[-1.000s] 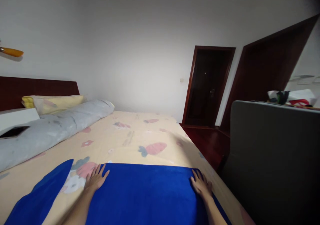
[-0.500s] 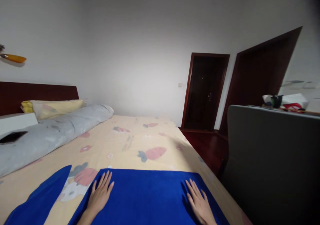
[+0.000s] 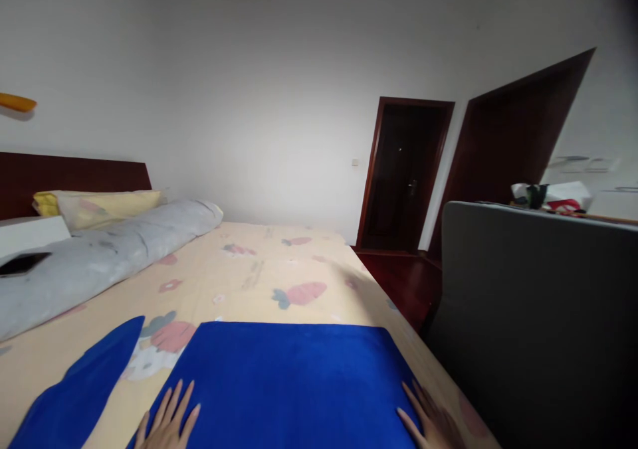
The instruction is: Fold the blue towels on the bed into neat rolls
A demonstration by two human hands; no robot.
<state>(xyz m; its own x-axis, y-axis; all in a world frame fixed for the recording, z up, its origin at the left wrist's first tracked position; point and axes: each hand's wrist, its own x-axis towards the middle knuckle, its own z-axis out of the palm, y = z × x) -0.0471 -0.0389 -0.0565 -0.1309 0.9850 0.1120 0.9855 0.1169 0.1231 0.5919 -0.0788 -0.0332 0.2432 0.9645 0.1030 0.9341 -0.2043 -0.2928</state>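
A blue cloth [image 3: 294,382] lies spread flat on the bed, its far edge fairly straight and its near part cut off by the bottom of the view. On its left edge rests my left hand [image 3: 168,422], palm down with the fingers spread. My right hand [image 3: 432,419] is at the cloth's right edge, fingers stretched out and apart, partly in shadow. Neither hand grips anything. A second blue piece of cloth [image 3: 82,389], tapering to a point, lies to the left; whether it joins the first cannot be seen.
The patterned bedsheet [image 3: 249,306] stretches beyond the cloth. At the left lie a grey rolled bedding [image 3: 124,243], a yellow pillow [image 3: 109,204] and a dark phone-like object [image 3: 24,264]. A dark grey chair back or panel [image 3: 528,316] stands close at the right, near a doorway [image 3: 403,177].
Both hands have slid toward me along the cloth's sides, the right one also outward to its edge. The camera view has shifted slightly.
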